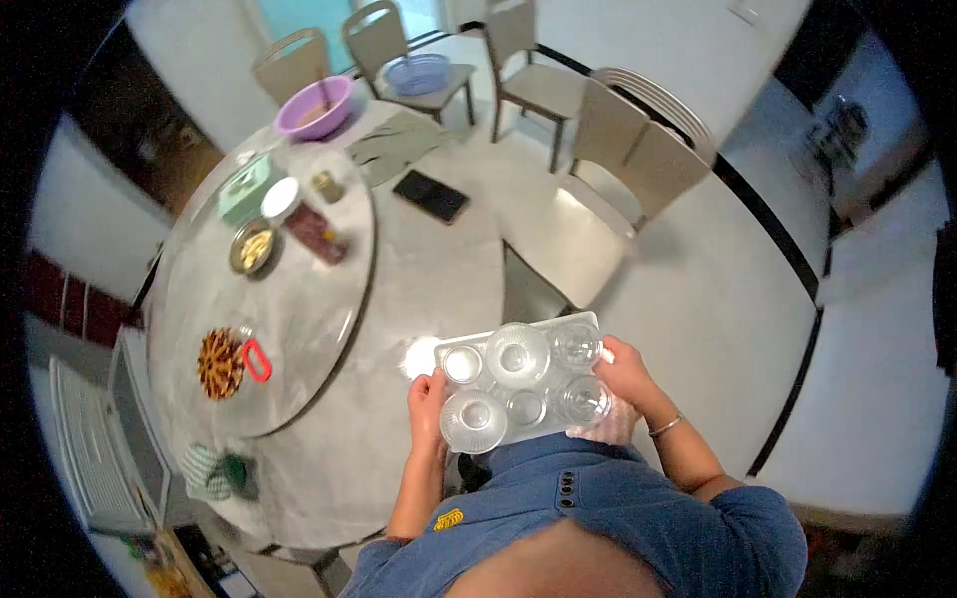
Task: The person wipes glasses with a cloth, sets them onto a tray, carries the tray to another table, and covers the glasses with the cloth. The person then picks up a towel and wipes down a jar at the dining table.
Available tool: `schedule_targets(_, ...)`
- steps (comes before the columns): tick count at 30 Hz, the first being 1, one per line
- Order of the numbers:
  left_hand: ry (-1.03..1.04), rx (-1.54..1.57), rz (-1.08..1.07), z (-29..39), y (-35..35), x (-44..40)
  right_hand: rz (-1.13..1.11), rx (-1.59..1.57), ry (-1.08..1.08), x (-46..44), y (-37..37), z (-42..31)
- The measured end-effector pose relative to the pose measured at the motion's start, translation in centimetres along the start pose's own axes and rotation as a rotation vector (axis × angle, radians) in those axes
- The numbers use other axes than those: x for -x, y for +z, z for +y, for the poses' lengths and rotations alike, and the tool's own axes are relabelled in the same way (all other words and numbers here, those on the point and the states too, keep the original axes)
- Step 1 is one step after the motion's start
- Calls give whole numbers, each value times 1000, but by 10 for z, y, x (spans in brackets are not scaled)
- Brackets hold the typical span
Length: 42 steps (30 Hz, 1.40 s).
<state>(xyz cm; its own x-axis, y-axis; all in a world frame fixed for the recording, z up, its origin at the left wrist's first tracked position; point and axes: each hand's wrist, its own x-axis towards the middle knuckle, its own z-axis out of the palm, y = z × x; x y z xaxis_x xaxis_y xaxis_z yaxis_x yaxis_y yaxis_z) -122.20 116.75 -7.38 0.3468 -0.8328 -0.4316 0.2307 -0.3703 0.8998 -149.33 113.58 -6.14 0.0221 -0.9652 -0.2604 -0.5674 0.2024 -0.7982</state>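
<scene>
In front of my body I carry a pale tray [543, 427] with several clear glass cups and bowls on it. One ribbed glass bowl [517, 355] stands at its far side and another glass bowl [474, 421] at its near left corner. My left hand [427, 404] grips the tray's left edge, fingers closed. On the right edge my right hand [630, 374] is closed around the rim. A pinkish cloth [610, 423] hangs below the right hand; whether the fingers also hold it I cannot tell.
A round table [429, 289] with a turntable [299, 299] lies ahead left, bearing a jar [314, 234], a small bowl [253, 247], a brown snack pile [219, 365], a phone [431, 195] and a purple basin [317, 108]. Chairs [588, 234] stand beyond it and to the right.
</scene>
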Motion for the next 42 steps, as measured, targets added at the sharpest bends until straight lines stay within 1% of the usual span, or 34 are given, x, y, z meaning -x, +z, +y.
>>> schedule_targets(1,-27,-17,-24,-4,7,-1,35,-13,17,8,-4,9)
schedule_targets(6,-14,-66,-198,-8,53,-5,173,-87,99,36,-35,39)
schedule_targets(10,-27,-87,-289,-7,100,1,291,-53,179,53,-65,68)
schedule_targets(11,-29,-95,-315,-9,113,2,309,-58,154,57,-73,80)
schedule_targets(12,-2,-86,-358,-25,121,-1,337,-81,111,60,-69,105)
schedule_targets(14,-4,-71,-416,-28,149,5,375,-78,126,67,-88,124)
schedule_targets(16,-71,-30,-473,-27,180,15,404,-75,134,75,-111,139)
schedule_targets(17,-28,-71,-507,-31,194,16,394,-107,131,79,-123,145)
schedule_targets(19,-22,-98,-518,-43,223,21,405,-151,117,81,-138,167)
schedule_targets(23,-23,-159,-564,-57,293,35,530,-120,147,92,-190,202)
schedule_targets(25,-2,-155,-630,-66,327,40,593,-103,181,99,-223,209)
schedule_targets(26,37,-149,-671,-77,336,31,576,-116,205,97,-222,216)
schedule_targets(27,11,-175,-650,-74,353,40,555,-118,238,100,-238,216)
schedule_targets(28,15,-177,-678,-75,368,41,582,-117,244,99,-249,222)
schedule_targets(30,-4,-201,-693,-81,390,41,615,-111,215,99,-261,239)
schedule_targets(32,-32,-159,-699,-83,421,52,618,-112,232,102,-283,253)
schedule_targets(34,-32,-206,-713,-80,437,42,620,-107,235,90,-291,260)
schedule_targets(36,-29,-218,-729,-83,451,28,567,-60,349,80,-293,270)
schedule_targets(37,-57,-224,-746,-77,468,31,570,-65,346,74,-301,279)
schedule_targets(39,-80,-232,-775,-74,505,23,666,-149,221,60,-318,295)
schedule_targets(42,-130,-255,-806,-80,564,5,710,-183,243,28,-351,324)
